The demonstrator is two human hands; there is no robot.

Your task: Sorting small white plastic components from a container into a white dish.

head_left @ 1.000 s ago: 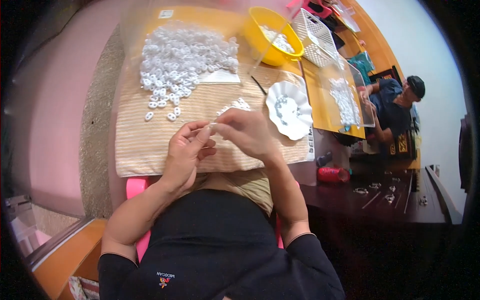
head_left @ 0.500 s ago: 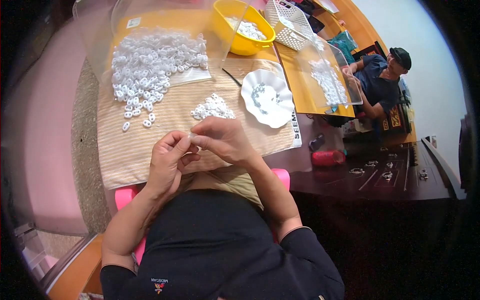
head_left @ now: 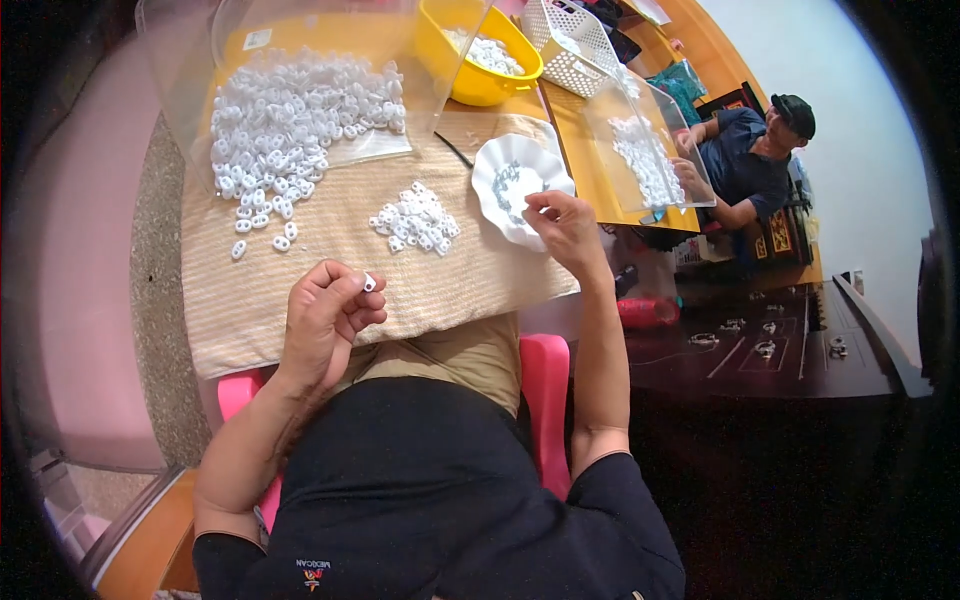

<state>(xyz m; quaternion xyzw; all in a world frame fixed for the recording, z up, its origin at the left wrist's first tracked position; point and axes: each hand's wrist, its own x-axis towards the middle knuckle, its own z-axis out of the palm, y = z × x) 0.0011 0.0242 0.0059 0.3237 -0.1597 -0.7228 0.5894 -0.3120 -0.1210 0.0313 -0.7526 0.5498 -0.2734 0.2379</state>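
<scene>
My left hand (head_left: 325, 312) is held just above the near part of the cloth, pinching a small white two-holed plastic piece (head_left: 369, 284) between thumb and forefinger. My right hand (head_left: 568, 235) reaches over the near right side of a white scalloped plate (head_left: 486, 172). Its thumb and fingers are pressed together; what lies between them is too small to make out. Tiny grey bits (head_left: 507, 185) are scattered in that plate. A small heap of white pieces (head_left: 415, 218) sits left of the plate, and a far bigger heap of two-holed pieces (head_left: 290, 110) spills from a clear plastic bin (head_left: 425, 95).
A striped cloth (head_left: 330, 225) covers the table. Behind the plate lie a thin dark stick (head_left: 455, 149), a yellow basin (head_left: 460, 85) and a white perforated basket (head_left: 570, 55). At right, a person (head_left: 750, 150) handles white pieces by another clear bin (head_left: 700, 195).
My hands have come apart. The right one moved away to the right, onto the plate, while the left stays near the cloth's front with the white piece now visible.
</scene>
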